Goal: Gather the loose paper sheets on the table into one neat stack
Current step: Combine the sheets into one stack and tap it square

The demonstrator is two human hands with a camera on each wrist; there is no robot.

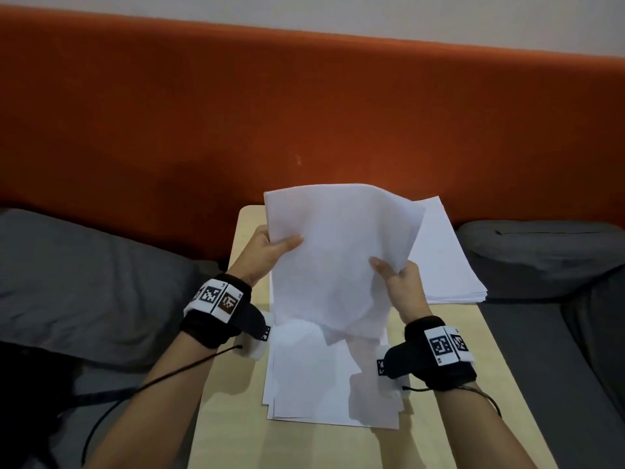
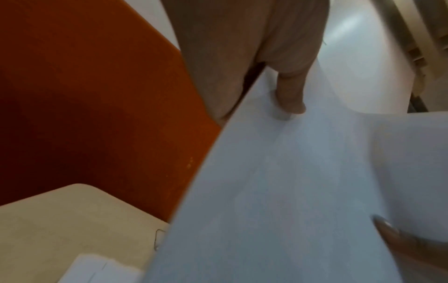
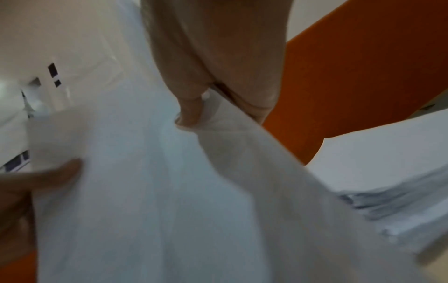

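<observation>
Pinching a floppy white paper sheet (image 1: 338,252) above the beige table (image 1: 487,363), left hand (image 1: 270,248) and right hand (image 1: 400,279) are each gripping an edge. Left wrist view's catching a wire paperclip (image 2: 158,239) the head view isn't showing. Thick white paper stack (image 1: 446,258) is sitting far-right, looser white sheets (image 1: 314,377) lying underneath.

An orange padded backrest (image 1: 304,106) runs beneath a pale wall (image 1: 372,11); grey cushions (image 1: 84,275) flank a light wooden bench (image 1: 500,384); dim lighting.

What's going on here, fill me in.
A person is gathering loose paper. Both hands, the left hand and the right hand, hold a few white sheets up above a small wooden table. More loose sheets lie on the table below, and a thicker stack sits at its far right corner.
</observation>
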